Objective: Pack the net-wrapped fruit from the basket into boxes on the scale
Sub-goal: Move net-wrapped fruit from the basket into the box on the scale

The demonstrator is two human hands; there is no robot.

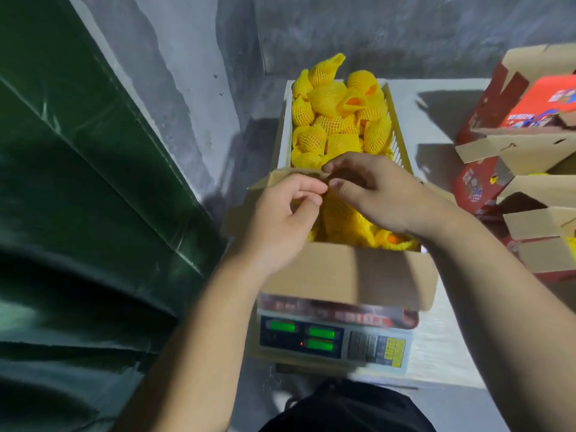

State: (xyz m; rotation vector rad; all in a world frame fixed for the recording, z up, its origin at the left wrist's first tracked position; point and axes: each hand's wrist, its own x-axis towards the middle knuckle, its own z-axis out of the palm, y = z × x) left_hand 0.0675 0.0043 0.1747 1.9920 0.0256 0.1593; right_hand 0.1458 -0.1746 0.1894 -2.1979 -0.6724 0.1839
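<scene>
Tarpaulin (78,182) of dark green fills the left side, running along a grey concrete floor (199,57). Right of it a pale table (436,110) carries the work. On its far end stands a long basket (393,126) heaped with fruit in yellow foam nets (336,120) — a little orange skin shows through two open net ends. At the right edge sits a stack of red and brown cardboard boxes (511,151) with their flaps up, and a bit of yellow netting shows in some. Nearer the person, an open brown box (349,272) rests on a scale (333,338) whose three green displays are lit, the figures too blurred to read. More netted fruit (343,222) lies inside this box, mostly hidden under the arms. Both bare forearms reach over the box from below. The left hand (286,213) hangs over the box's left part with its fingers curled in, thumb and fingertips pinched together at the far flap; what they pinch cannot be made out. The right hand (377,194) lies palm down over the netted fruit, its fingers bent — whether it grips anything cannot be told. The two hands nearly touch at the fingertips.
</scene>
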